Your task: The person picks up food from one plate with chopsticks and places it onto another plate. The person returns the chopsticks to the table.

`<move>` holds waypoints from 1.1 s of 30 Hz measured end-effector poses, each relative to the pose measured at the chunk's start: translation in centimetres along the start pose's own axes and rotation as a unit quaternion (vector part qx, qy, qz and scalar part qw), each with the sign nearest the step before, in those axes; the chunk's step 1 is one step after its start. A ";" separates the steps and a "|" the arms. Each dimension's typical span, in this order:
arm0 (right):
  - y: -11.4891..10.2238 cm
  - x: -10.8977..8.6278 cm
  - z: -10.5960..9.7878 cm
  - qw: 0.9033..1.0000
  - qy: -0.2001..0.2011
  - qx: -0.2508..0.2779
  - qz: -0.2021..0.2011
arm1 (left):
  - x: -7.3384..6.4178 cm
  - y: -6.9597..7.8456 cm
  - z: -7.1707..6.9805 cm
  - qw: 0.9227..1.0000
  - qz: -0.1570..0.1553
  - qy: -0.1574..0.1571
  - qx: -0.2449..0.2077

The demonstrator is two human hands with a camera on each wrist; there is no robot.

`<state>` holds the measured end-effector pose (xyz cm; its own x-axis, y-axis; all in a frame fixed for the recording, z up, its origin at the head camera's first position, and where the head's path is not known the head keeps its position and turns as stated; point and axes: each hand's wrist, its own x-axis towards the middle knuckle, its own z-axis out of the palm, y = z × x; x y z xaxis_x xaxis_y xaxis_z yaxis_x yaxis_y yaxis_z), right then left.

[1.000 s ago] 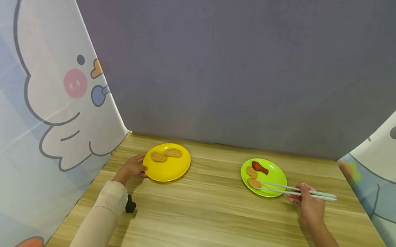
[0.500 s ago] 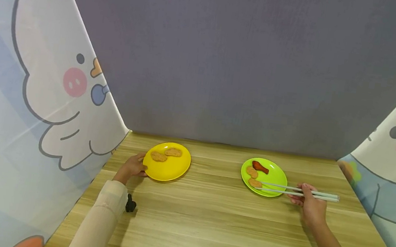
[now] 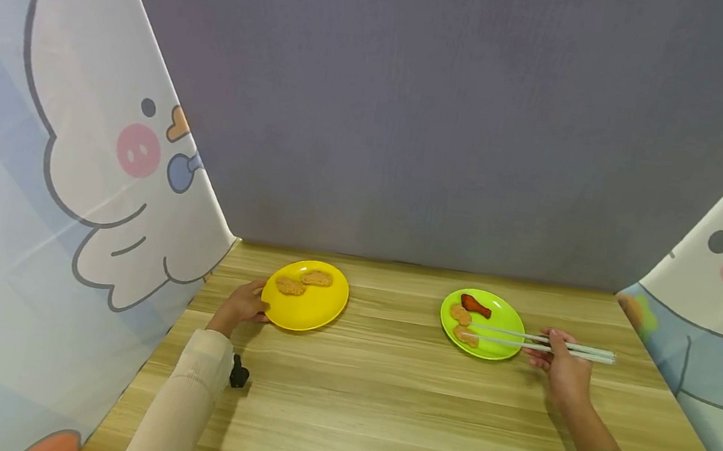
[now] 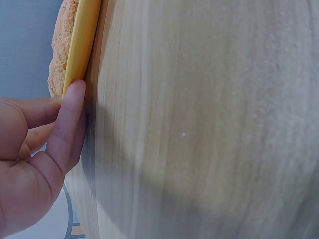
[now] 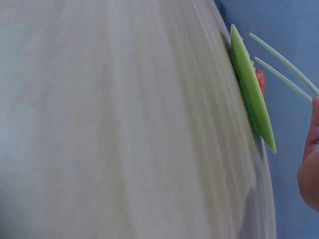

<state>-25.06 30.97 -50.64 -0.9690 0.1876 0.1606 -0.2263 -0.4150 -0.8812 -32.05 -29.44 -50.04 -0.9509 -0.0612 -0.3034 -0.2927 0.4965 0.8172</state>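
Observation:
My right hand (image 3: 568, 373) holds a pair of pale chopsticks (image 3: 579, 351), reaching left over the green plate (image 3: 503, 332). In the right wrist view the chopsticks (image 5: 286, 62) are spread, their tips above the plate with nothing between them. On that plate lie a reddish-brown drumstick (image 3: 476, 305) and two nugget-like pieces, an upper nugget (image 3: 460, 314) and a lower nugget (image 3: 466, 336) partly behind a chopstick. My left hand (image 3: 245, 303) pinches the near left rim of the yellow plate (image 3: 310, 315), as the left wrist view also shows. Two crumbed tan pieces (image 3: 290, 287) rest on it.
Both plates stand toward the back of a wooden table (image 3: 373, 407), with bare wood between them. A grey panel (image 3: 414, 127) rises behind, and cartoon-printed cloths (image 3: 87, 147) hang at both sides. Black wrist devices (image 3: 239, 372) sit on both forearms.
The chopstick tips have risen slightly from the lower nugget, which stays on the green plate. My right hand has shifted a little up and left. The left hand has not moved.

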 end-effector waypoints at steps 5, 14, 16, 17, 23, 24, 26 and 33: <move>0.2 0.6 1.4 1.000 -0.006 0.004 0.010 | -0.3 0.1 -0.1 1.000 0.015 -0.005 0.003; 1.5 2.1 4.7 0.997 -0.012 -0.076 0.007 | 0.2 -0.1 0.2 1.000 0.002 0.006 0.012; 1.4 2.3 5.8 0.997 -0.013 -0.079 0.009 | 0.2 -0.1 0.2 1.000 0.004 0.005 0.006; 1.4 2.5 6.4 0.997 -0.015 -0.075 0.008 | 0.2 -0.1 0.3 1.000 0.004 0.006 0.005; 1.9 3.2 9.1 0.999 -0.022 -0.047 0.013 | 0.1 0.0 0.4 1.000 0.009 0.005 -0.007; 2.1 3.3 9.5 0.999 -0.023 -0.044 0.012 | 0.0 0.0 0.4 1.000 0.009 0.003 -0.011; 2.3 3.4 10.0 0.999 -0.021 -0.043 0.014 | 0.0 0.0 0.5 1.000 0.008 -0.001 -0.014; 3.0 4.0 11.9 0.998 -0.023 -0.053 0.025 | -0.1 0.1 0.4 1.000 0.009 0.004 -0.014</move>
<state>-30.77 19.84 -47.39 -0.9828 0.1275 0.1335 -0.1687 -0.3265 -0.9300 -31.93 -29.06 -50.13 -0.9570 -0.0600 -0.2838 -0.2777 0.4723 0.8366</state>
